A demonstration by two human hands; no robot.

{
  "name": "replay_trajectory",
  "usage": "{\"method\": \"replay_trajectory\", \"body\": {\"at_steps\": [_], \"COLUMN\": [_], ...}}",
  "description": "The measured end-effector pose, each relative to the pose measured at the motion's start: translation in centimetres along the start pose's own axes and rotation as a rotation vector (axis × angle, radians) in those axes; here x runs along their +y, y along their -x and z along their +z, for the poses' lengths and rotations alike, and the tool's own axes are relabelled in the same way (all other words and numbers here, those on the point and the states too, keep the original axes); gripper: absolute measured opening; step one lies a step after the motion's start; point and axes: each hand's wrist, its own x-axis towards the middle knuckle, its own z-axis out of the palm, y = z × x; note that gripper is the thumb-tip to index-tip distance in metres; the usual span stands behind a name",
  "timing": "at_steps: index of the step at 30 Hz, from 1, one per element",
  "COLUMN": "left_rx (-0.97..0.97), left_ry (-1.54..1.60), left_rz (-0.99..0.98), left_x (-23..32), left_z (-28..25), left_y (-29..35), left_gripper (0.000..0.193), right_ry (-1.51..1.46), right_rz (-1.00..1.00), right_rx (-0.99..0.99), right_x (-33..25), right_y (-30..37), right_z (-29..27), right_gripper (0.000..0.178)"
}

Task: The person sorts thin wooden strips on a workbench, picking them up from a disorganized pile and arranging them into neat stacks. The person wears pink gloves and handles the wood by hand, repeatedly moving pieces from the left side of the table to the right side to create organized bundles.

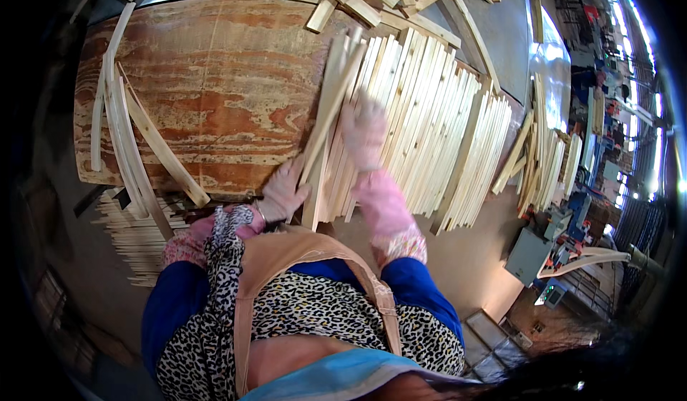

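Note:
A pale wooden strip (332,106) lies slantwise over the left end of a row of similar strips (422,114). My left hand (283,190), in a light glove, is at the near end of this slanted strip, which sits between its thumb and fingers. My right hand (365,132), also gloved, is farther forward, over the row and just right of the same strip. Motion smears its fingers, so their grip is hidden. Beneath the slanted strip, another wider strip (315,199) sticks out toward me.
The strips rest on a worn brown plywood tabletop (207,93). Several long bent strips (122,129) lie across its left side. Loose wood pieces (372,0) are heaped beyond the far edge. More strips are stacked low at the near left (136,233) and at the right (551,157).

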Motion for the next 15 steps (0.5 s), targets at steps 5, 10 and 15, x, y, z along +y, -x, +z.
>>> {"method": "replay_trajectory", "body": {"at_steps": [5, 10, 15], "left_rx": [0.249, 0.206, 0.201], "left_ry": [0.302, 0.410, 0.663], "left_rz": [0.012, -0.120, -0.119], "left_x": [-1.8, 0.2, -1.0], "left_z": [3.4, 1.9, 2.8], "left_y": [-0.9, -2.6, -4.5], "left_gripper": [0.066, 0.063, 0.060], "right_ry": [0.323, 0.450, 0.555], "right_rz": [-0.225, -0.183, -0.280], "right_rx": [0.008, -0.482, -0.509], "right_x": [5.6, 3.6, 3.2], "right_y": [-15.4, -20.9, -20.7], "right_z": [1.5, -0.3, -1.3], "right_gripper": [0.046, 0.038, 0.040]}}
